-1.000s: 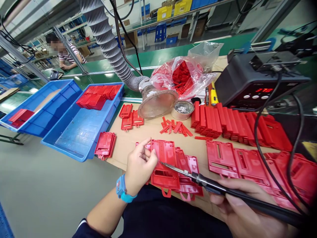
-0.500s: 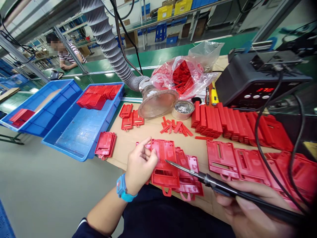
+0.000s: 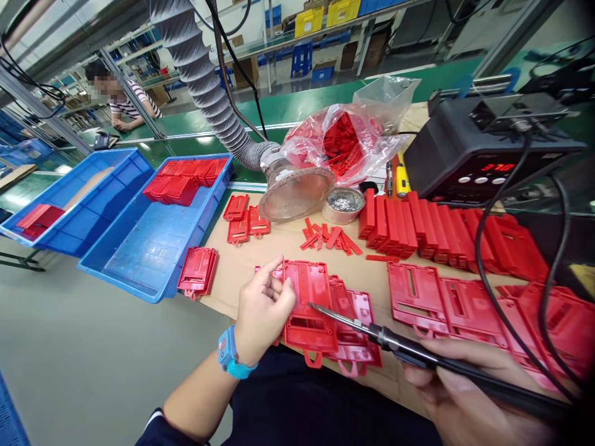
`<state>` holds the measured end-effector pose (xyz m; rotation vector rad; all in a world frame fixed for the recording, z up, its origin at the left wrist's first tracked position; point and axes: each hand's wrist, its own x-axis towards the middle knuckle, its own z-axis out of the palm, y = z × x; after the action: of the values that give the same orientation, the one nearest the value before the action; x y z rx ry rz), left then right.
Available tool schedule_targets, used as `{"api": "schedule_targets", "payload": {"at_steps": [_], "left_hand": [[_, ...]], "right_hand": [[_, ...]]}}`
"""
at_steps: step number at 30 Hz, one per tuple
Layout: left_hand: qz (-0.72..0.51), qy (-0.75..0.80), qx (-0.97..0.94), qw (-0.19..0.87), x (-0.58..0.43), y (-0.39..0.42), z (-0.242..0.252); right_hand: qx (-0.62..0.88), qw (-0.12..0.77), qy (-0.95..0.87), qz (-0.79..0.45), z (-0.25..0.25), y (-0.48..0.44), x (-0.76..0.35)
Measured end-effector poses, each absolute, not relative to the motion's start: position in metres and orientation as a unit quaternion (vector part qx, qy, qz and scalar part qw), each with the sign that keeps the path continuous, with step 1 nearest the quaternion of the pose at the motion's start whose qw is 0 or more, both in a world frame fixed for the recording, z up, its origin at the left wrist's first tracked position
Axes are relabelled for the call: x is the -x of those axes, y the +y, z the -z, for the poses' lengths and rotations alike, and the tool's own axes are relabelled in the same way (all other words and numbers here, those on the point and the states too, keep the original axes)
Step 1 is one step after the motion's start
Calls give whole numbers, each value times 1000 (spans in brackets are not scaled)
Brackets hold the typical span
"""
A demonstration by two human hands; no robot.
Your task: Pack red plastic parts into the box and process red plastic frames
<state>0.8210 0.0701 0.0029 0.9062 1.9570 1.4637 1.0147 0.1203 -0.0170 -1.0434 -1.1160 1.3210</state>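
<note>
On the cardboard sheet [image 3: 274, 248], the right hand [image 3: 469, 387] grips a soldering iron [image 3: 353, 322], its tip just above a red plastic housing [image 3: 309, 334]; a slip could melt it or burn the left hand [image 3: 263, 313], curled against its edge.

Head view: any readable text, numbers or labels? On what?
"370" in red digits, on the display of the soldering station.
Marks on the yellow bins on the far shelf: too small to read.
Blue wristband on the left wrist: nothing readable.
</note>
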Motion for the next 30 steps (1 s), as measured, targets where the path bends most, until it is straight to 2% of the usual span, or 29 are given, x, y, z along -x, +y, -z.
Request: {"api": "schedule_targets", "payload": {"at_steps": [15, 30], "left_hand": [[-543, 726, -337, 255, -821, 69, -3], [-502, 708, -444, 225, -836, 59, 3]], "right_hand": [[450, 531, -448, -562, 17, 121, -1016], [470, 555, -413, -549, 6, 128, -1005]]}}
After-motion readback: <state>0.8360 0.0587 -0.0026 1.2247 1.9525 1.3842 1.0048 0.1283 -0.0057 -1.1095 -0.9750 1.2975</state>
